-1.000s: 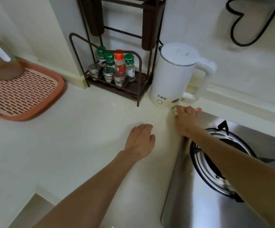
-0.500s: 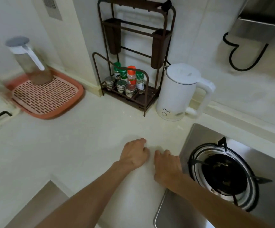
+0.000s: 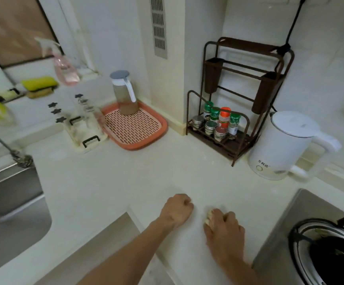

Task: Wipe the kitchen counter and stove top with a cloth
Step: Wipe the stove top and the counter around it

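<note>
1. Pale cream stone makes up the counter (image 3: 109, 182), which runs from the steel sink (image 3: 12, 202) on the left to the stove top (image 3: 302, 227) on the right.
2. The right hand (image 3: 224, 229) lies palm down on the counter just left of the stove top, fingers spread over a small pale cloth (image 3: 209, 217); only a corner of the cloth peeks out by the fingertips. The flat press looks meant to keep the whole cloth in contact with the surface while wiping.
3. The left hand (image 3: 177, 210) rests beside it as a loose fist, knuckles down, holding nothing. It probably serves as a brace for leaning over the counter.
4. A white kettle (image 3: 284, 147), a spice rack (image 3: 237, 112) and a pink draining tray (image 3: 136, 128) with a jug (image 3: 123, 91) stand along the back wall, leaving the front of the counter open for wiping.
5. The burner (image 3: 331, 254) appears untouched yet; I judge the stove top comes later.
</note>
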{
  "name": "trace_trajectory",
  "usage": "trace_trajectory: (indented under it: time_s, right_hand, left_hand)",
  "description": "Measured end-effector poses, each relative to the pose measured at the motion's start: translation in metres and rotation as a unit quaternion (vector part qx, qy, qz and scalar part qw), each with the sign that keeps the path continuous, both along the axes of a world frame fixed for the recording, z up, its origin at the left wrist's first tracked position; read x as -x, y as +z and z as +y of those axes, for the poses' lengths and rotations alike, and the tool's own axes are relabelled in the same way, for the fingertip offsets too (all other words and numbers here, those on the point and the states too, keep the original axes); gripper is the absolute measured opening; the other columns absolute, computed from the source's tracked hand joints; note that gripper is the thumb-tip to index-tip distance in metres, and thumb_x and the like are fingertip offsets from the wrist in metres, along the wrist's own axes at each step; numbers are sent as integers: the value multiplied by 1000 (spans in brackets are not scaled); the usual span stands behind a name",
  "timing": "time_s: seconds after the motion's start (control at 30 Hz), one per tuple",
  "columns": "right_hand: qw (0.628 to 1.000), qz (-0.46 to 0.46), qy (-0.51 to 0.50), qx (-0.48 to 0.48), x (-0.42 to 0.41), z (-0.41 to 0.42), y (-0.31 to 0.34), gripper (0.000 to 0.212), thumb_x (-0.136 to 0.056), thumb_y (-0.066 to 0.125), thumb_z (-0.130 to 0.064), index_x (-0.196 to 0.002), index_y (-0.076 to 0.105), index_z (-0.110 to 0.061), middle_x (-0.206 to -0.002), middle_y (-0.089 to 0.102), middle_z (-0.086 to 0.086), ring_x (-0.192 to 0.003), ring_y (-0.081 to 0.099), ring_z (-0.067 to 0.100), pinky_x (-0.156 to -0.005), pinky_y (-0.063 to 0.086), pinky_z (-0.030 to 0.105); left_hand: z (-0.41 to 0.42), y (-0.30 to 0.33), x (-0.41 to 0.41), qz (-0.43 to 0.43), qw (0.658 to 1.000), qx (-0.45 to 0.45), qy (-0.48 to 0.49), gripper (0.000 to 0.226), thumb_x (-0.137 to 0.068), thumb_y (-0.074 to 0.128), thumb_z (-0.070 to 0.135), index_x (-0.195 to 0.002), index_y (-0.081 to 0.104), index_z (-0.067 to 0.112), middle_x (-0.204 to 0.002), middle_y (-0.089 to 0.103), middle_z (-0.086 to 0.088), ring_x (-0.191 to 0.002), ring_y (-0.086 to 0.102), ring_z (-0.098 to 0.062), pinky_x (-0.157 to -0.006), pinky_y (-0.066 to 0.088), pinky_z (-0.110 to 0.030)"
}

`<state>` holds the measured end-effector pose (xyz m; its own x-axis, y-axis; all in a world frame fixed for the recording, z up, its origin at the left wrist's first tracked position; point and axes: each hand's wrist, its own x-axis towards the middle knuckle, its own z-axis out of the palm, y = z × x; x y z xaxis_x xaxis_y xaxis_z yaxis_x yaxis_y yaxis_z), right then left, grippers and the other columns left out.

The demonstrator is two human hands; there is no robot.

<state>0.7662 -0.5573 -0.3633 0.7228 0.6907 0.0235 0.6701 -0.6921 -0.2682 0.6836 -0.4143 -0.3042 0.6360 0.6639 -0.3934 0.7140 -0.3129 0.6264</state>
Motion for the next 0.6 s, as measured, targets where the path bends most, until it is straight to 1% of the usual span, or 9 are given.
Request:
trace_trajectory:
  time_s: [0.03, 0.1, 0.17, 0.23, 0.3, 0.4, 0.5, 0.57, 0.6]
  right_hand:
    - [999, -24, 1, -25, 12, 9, -5, 41, -64, 82, -35, -94, 65, -14, -79, 53, 9, -65, 58, 33, -59, 48, 39]
    - [997, -49, 17, -60, 38, 24, -10, 39, -77, 63, -45, -99, 63, -12, -81, 52, 9, -66, 58, 32, -59, 47, 38]
    - [993, -75, 57, -69, 63, 37, -11, 46, -80, 48, -49, -103, 63, -12, -82, 53, 7, -65, 57, 30, -59, 45, 37]
    - [989, -110, 78, -61, 74, 42, -15, 46, -79, 48, -49, -103, 65, -13, -82, 54, 7, -67, 55, 30, -61, 43, 38]
    - [989, -130, 28, -58, 71, 38, -23, 47, -79, 51, -48, -102, 67, -11, -86, 55, 11, -73, 54, 33, -67, 40, 41]
    - [992, -60, -85, -76, 73, 40, -28, 52, -86, 51, -48, -118, 59, -8, -112, 55, 17, -100, 54, 38, -88, 43, 47]
    - [996, 6, 12, -90, 105, 56, -17, 45, -92, 52, -31, -133, 46, -14, -135, 46, 10, -121, 47, 30, -103, 39, 40]
    - [991, 31, 68, -108, 116, 53, -16, 50, -89, 53, -16, -138, 42, -19, -140, 44, 6, -126, 44, 24, -106, 37, 36]
    - [991, 45, 56, -113, 115, 35, -8, 51, -89, 53, -13, -138, 41, -22, -139, 44, 3, -124, 44, 20, -105, 38, 33]
  left_hand:
    - [5, 0, 9, -1, 1000, -4, -1, 30, -91, 46, 24, -108, 67, 13, -114, 67, -5, -105, 60, -25, -93, 48, -34]
    - [10, -2, 21, -6, 1000, -17, -10, 32, -91, 43, 25, -111, 65, 14, -114, 67, -5, -105, 60, -25, -93, 48, -34]
    - [16, -5, 33, -5, 999, -38, -23, 33, -92, 40, 24, -113, 63, 13, -114, 66, -5, -106, 59, -25, -92, 47, -35]
    - [24, -9, 48, 2, 997, -65, -40, 33, -93, 37, 22, -112, 61, 10, -113, 65, -7, -106, 59, -27, -91, 47, -38]
    - [33, -13, 63, 14, 994, -93, -63, 33, -94, 36, 20, -114, 59, 8, -117, 63, -11, -108, 58, -29, -92, 46, -38]
    - [45, -20, 78, 3, 987, -126, -98, 36, -96, 36, 19, -124, 56, 10, -127, 59, -9, -113, 55, -27, -97, 43, -35]
    - [47, -28, 83, -32, 983, -142, -116, 34, -95, 37, 18, -122, 57, 12, -126, 59, -6, -113, 55, -22, -98, 41, -32]
    - [39, -32, 78, -35, 982, -127, -138, 32, -95, 39, 21, -119, 58, 12, -124, 60, -6, -112, 55, -22, -97, 40, -32]
    - [25, -33, 68, -37, 979, -120, -161, 32, -95, 41, 22, -121, 57, 12, -126, 59, -6, -114, 55, -23, -98, 40, -32]
